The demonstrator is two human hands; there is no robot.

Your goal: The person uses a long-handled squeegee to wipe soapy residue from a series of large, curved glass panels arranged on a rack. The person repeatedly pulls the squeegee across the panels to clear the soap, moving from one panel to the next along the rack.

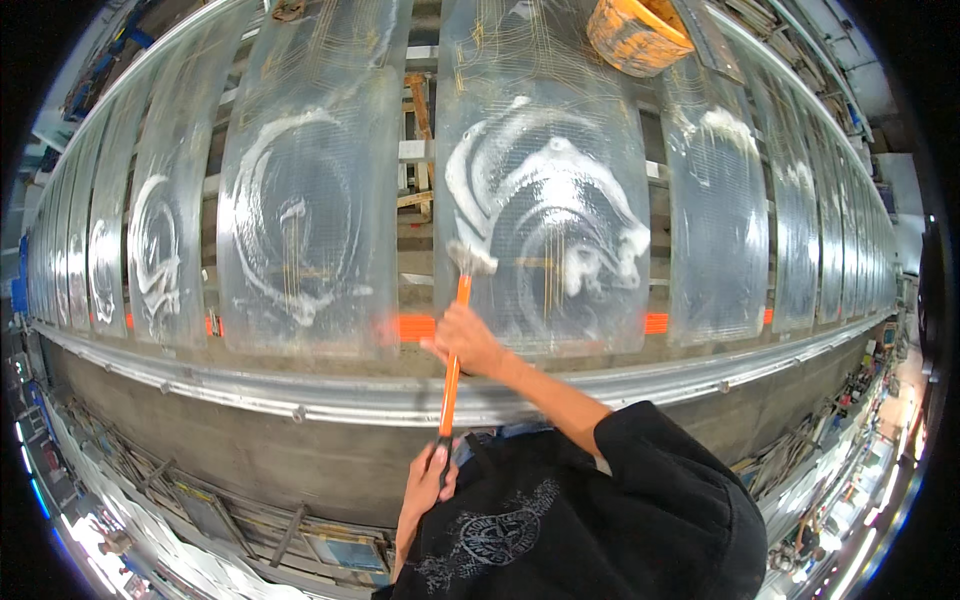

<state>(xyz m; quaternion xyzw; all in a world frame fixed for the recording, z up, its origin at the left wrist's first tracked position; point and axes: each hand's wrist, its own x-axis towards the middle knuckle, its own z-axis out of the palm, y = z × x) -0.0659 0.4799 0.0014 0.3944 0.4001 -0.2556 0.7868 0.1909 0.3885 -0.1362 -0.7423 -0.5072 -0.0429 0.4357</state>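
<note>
Two bare hands share one long-handled tool. Nearest the body, the left hand (430, 474) is closed around the dark grip at the lower end of the orange-shafted tool (449, 400); ahead of it, the right hand (468, 342) is wrapped round the shaft. Between the hands, a metal rail (335, 406) passes beneath the tool. Just left of the right hand, an orange strip (412, 327) shows in the gap between panels. Straight beyond that hand, the tool's pale head (473, 259) lies at the left side of a translucent panel (500, 322); whether it is a brush or a scraper is hard to tell. White foam (562, 163) curves in arcs ahead and to the right of the hands. The step in hand looks like spreading that foam; the next move probably calls for a firm two-handed sweep rightward, with the head kept flat. Farther off, similar panels stretch away to the left and right, many foam-streaked, and a smeared orange bucket (640, 42) stands ahead and right of the hands.
</note>
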